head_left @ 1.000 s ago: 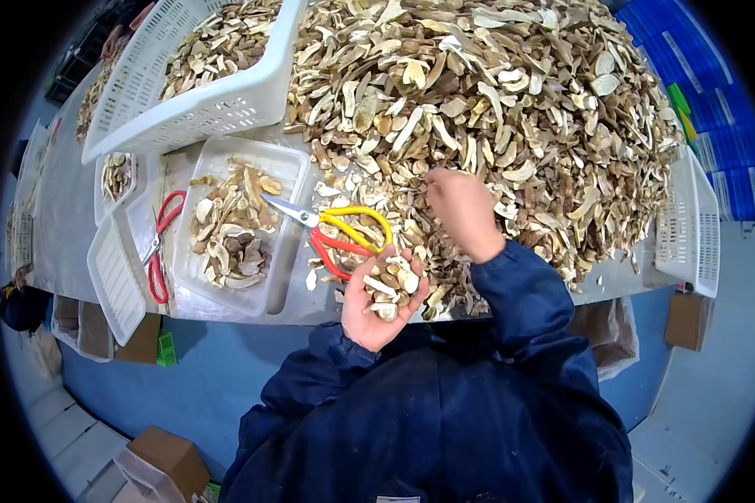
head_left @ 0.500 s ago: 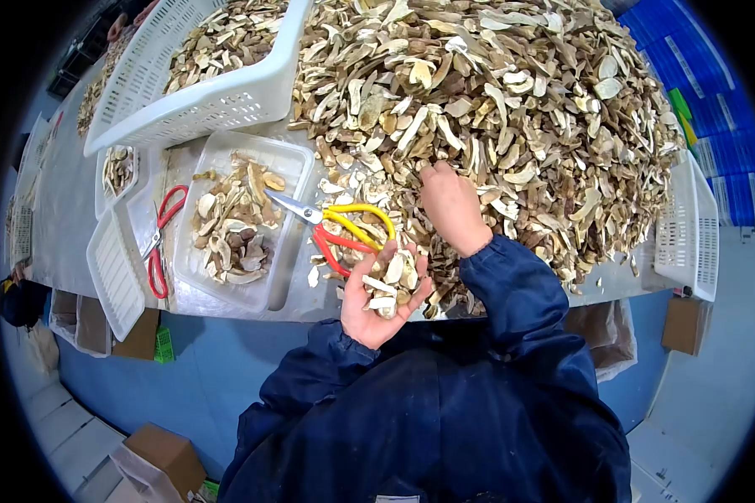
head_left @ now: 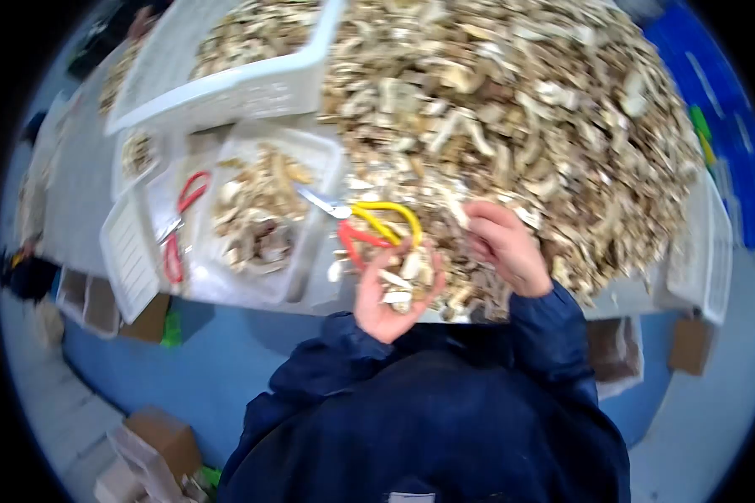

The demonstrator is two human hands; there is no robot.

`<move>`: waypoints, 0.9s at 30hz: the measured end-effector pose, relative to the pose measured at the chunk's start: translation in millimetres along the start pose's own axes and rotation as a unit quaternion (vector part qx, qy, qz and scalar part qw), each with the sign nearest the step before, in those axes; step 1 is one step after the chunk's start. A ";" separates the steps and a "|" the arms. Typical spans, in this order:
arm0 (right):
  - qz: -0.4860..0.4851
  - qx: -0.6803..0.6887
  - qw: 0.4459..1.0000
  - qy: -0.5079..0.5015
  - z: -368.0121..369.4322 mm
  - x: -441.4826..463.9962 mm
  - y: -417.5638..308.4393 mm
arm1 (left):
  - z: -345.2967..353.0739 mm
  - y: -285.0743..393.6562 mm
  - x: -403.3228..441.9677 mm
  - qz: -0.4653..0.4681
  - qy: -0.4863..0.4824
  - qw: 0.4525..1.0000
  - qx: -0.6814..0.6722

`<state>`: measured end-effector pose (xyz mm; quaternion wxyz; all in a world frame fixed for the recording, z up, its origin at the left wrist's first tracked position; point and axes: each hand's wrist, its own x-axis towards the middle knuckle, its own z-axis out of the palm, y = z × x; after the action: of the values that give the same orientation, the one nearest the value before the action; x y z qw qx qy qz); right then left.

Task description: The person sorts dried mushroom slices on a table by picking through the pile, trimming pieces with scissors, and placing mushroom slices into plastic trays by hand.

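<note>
My left hand (head_left: pixel 387 308) is cupped palm up near the table's front edge, its fingers curled round several dried slices (head_left: pixel 399 283). Scissors with one yellow and one red handle (head_left: pixel 386 220) lie just beyond its fingertips, their blades over the rim of a shallow white tray (head_left: pixel 315 243). That tray holds more slices (head_left: pixel 256 210). To the right, my right hand (head_left: pixel 507 247) pinches a pale slice (head_left: pixel 458 211) between thumb and fingers, in front of a large heap of slices (head_left: pixel 520 109). The view is blurred.
A large white basket of slices (head_left: pixel 226 105) stands at the back left. Red-handled scissors (head_left: pixel 176 226) lie beside a tilted white lid or tray (head_left: pixel 130 256). At the right edge is a white basket (head_left: pixel 703 251), with blue crates (head_left: pixel 721 101) behind.
My right hand has come back from the heap and moved right, now with a pale slice in its fingers. The whole view has shifted. My left hand still holds its slices.
</note>
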<state>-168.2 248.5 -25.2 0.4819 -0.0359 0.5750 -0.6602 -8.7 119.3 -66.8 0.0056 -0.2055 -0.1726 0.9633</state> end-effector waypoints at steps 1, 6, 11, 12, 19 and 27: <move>-0.009 0.045 0.999 -0.019 -4.8 -0.3 6.1 | -1.5 4.0 -1.5 0.011 -0.002 1.000 -0.005; -0.031 0.039 0.998 0.029 -1.8 -25.0 8.0 | 22.1 64.1 -24.9 0.160 -0.061 0.983 0.071; -0.037 -0.007 0.998 0.058 -13.5 -36.3 38.2 | 52.7 141.4 -63.1 0.388 -0.097 0.844 0.356; -0.031 -0.010 0.998 0.058 -12.1 -39.2 41.5 | 54.0 150.4 -68.2 0.453 -0.041 0.777 0.436; -0.040 -0.089 0.993 0.069 9.1 -48.8 45.0 | 65.5 89.4 -50.4 0.532 0.105 0.336 0.770; -0.151 -0.323 0.934 0.005 28.3 -52.3 36.0 | 31.8 9.9 -16.1 0.181 -0.012 0.653 0.735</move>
<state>-102.0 268.0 -17.8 0.3362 -0.2731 0.7474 -0.5038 -6.0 98.2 -36.6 -0.0220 -0.1504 0.6323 0.7597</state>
